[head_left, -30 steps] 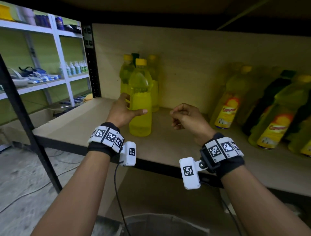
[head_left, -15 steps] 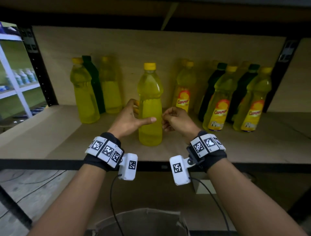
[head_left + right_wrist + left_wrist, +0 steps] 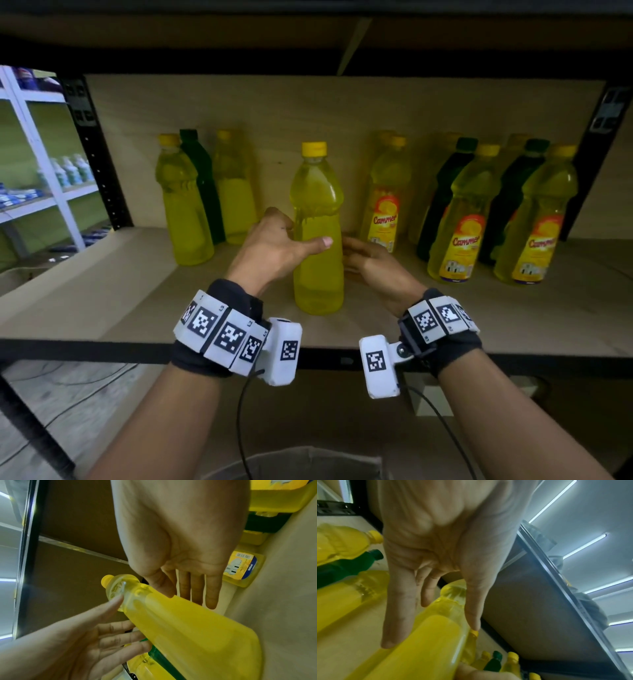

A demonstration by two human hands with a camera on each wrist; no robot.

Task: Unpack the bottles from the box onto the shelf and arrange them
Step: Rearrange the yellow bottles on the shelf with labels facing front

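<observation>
An unlabelled yellow bottle [image 3: 318, 284] with a yellow cap stands upright mid-shelf on the wooden board [image 3: 137, 301]. My left hand [image 3: 274, 243] lies against its left side, thumb across the front and straight fingers behind. In the left wrist view the thumb and fingers of that hand [image 3: 426, 555] run along the bottle [image 3: 433, 635]. My right hand [image 3: 371, 260] touches the bottle's right side. The right wrist view shows this hand [image 3: 197, 574] with straight fingers beside the bottle [image 3: 188, 626], and the left hand [image 3: 96, 639] spread on the other side.
A yellow bottle [image 3: 185, 212], a green one [image 3: 202, 192] and another yellow one [image 3: 236, 202] stand at the back left. Several labelled yellow bottles [image 3: 462, 222] and dark green ones [image 3: 442, 198] fill the right. A cardboard box [image 3: 294, 462] sits below. White shelving [image 3: 51, 171] stands far left.
The bottle has gone from beside the left group to the middle of the shelf. My right hand has uncurled and come against its right side. The left hand stays on it.
</observation>
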